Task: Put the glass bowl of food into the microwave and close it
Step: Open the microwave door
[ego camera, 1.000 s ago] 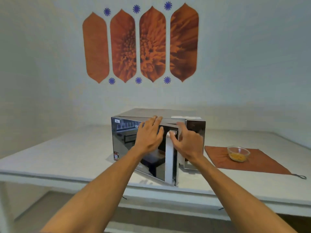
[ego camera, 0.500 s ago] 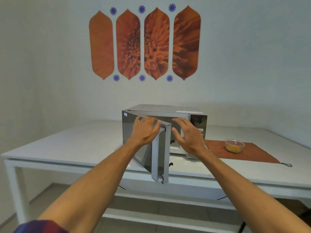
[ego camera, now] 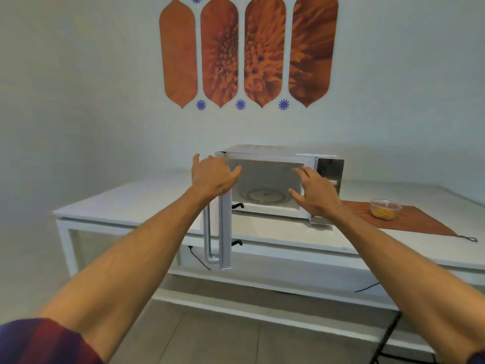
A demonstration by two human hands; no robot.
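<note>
A silver microwave (ego camera: 265,149) stands on the white table (ego camera: 147,198). Its door (ego camera: 224,232) is swung wide open toward me, edge-on, and the white cavity with the round glass turntable (ego camera: 265,195) shows. My left hand (ego camera: 211,174) rests on the top edge of the open door, fingers draped over it. In front of the cavity's right side my right hand (ego camera: 312,193) hovers with fingers spread and nothing in it. The glass bowl of yellow food (ego camera: 385,208) sits on an orange cloth mat (ego camera: 420,222) to the right of the microwave, apart from both hands.
Orange flower panels (ego camera: 246,51) decorate the wall behind. A black power cable (ego camera: 199,258) hangs under the table's front edge. The table has a lower shelf rail, and tiled floor lies below. The mat has a cord loop (ego camera: 469,239) at its right corner.
The microwave door went from nearly shut to fully open, swinging left and toward me with my left hand on it. My right hand let go and moved in front of the cavity.
</note>
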